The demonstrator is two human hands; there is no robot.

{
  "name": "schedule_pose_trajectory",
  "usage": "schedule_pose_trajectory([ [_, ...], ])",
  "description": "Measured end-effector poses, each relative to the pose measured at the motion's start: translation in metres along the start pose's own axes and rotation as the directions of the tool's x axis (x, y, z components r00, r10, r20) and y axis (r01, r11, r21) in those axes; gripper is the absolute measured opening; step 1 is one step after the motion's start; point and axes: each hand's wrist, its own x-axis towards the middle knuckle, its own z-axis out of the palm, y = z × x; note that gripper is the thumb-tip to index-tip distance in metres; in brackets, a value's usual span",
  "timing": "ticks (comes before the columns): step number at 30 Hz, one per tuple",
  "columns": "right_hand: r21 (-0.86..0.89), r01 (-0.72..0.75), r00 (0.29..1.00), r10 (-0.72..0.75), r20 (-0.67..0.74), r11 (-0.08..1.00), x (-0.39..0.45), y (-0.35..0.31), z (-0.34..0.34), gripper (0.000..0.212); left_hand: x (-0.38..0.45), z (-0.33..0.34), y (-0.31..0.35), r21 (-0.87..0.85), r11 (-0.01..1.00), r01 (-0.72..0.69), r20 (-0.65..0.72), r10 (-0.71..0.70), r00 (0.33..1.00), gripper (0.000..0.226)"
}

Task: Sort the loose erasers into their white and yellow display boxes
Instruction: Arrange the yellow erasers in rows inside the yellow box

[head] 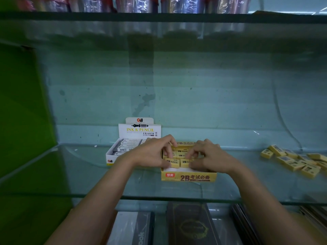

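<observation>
Pretty dim overall, with a green-teal cast over everything. Light seems to come from above and in front, though that's hard to pin down. The glass shelf [53,175] throws faint reflections and small glints. Wide-angle bending curves the edges, corners are smeared and soft, and the centre is only moderately sharp.

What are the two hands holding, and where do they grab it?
Each hand pinches a small yellow eraser inside the yellow display box: left hand grips one, right hand another, by their sides.
</observation>
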Motion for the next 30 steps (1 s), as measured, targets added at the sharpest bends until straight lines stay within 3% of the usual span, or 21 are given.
schedule_pose_trajectory([
  [5,0.063,-0.033,0.998,0.035,-0.045,0.998,0.001,0.001,0.002,0.02,0.001,0.0,0.001,0.012,1.0,0.019,-0.043,-0.018,0.999,0.051],
  [8,0.14,-0.025,0.997,0.035,-0.072,0.99,0.0,-0.002,0.002,0.013,0.001,0.001,0.001,0.042,0.999,0.035,-0.056,-0.033,0.998,0.052],
  [11,0.173,-0.016,0.995,0.033,-0.095,0.985,0.0,-0.003,0.001,0.025,0.002,0.0,0.002,0.064,0.997,0.037,-0.04,-0.035,0.999,0.053],
  [19,0.333,-0.064,0.948,0.162,-0.275,0.941,-0.004,0.002,-0.006,0.028,0.016,0.006,0.029,-0.016,1.0,0.026,-0.084,-0.027,0.996,0.033],
  [30,0.115,-0.27,0.874,0.294,-0.387,0.956,-0.064,0.073,-0.058,0.017,0.097,0.065,0.122,-0.027,0.994,-0.104,-0.011,0.104,0.995,0.018],
])
